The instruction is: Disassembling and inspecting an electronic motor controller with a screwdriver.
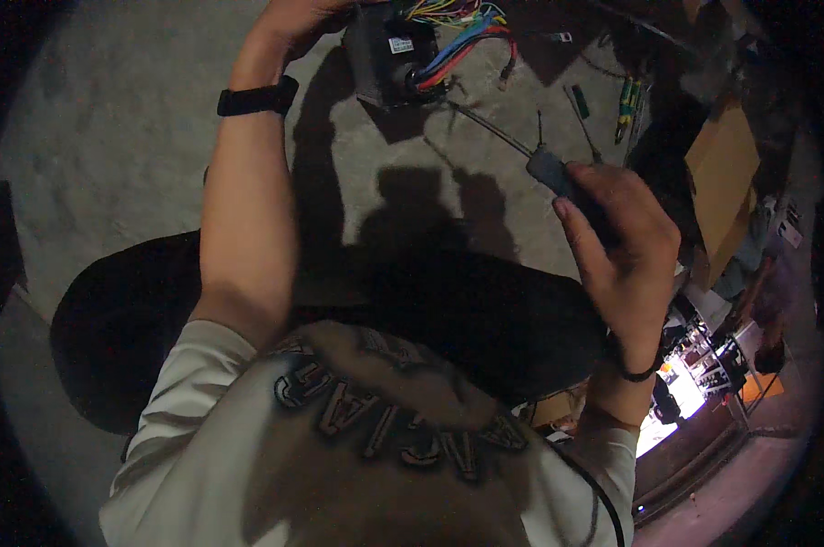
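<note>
In my right hand (pixel 626 228) is a screwdriver (pixel 546 169) with a dark grey handle; my fingers and thumb wrap its handle. Its thin metal shaft slants up and left, the tip by the lower right corner of a black box (pixel 375 59). Whether the tip touches the box, I cannot tell. A small white label and a bundle of coloured wires (pixel 467 56), with thick blue and red ones, show on the box. My left hand (pixel 304 20) holds the box at its upper left; the frame's top edge cuts off part of its fingers.
On the grey concrete floor (pixel 120 155) to the right lie another screwdriver (pixel 581 102) with a dark green handle and pliers (pixel 627 108) with yellow-green grips. A cardboard piece (pixel 722 187) leans farther right, among clutter. My dark-clad legs (pixel 120 319) are folded in front of me.
</note>
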Tool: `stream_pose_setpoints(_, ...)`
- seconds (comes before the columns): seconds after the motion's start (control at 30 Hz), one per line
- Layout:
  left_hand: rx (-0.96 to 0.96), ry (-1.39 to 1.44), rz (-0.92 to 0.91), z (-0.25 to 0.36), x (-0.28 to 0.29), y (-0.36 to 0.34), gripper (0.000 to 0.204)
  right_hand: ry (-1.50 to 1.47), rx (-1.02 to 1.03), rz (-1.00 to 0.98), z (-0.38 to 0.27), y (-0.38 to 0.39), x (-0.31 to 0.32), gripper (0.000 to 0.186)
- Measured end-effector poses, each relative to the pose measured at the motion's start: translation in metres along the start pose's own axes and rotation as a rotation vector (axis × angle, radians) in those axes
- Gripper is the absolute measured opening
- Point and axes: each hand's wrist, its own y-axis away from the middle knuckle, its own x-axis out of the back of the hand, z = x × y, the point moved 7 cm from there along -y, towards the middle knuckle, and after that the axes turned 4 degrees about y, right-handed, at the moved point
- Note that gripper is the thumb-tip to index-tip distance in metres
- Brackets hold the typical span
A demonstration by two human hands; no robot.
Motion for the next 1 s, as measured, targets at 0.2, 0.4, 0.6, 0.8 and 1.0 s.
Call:
stream_pose_setpoints(0.2,-0.048,0.033,-0.043,-0.001,0.004,-0.003,0.026,0.007,-0.021,0.006,-0.004,-0.005,-0.001,0.026)
stream_pose_setpoints(0.4,0.011,-0.017,0.026,0.004,0.004,0.003,0.028,0.005,0.012,0.002,-0.009,-0.009,0.000,0.025)
stream_pose_setpoints(0.6,-0.019,0.006,-0.054,0.005,0.006,-0.001,0.028,0.004,-0.025,-0.002,-0.009,-0.007,0.002,0.024)
stream_pose_setpoints(0.8,0.017,-0.076,0.069,0.010,0.015,0.008,0.027,0.009,-0.017,-0.008,-0.015,-0.010,0.002,0.024)
stream_pose_setpoints(1.0,0.003,-0.031,0.036,0.009,0.009,0.007,0.026,-0.003,-0.028,-0.003,-0.017,-0.008,0.004,0.024)
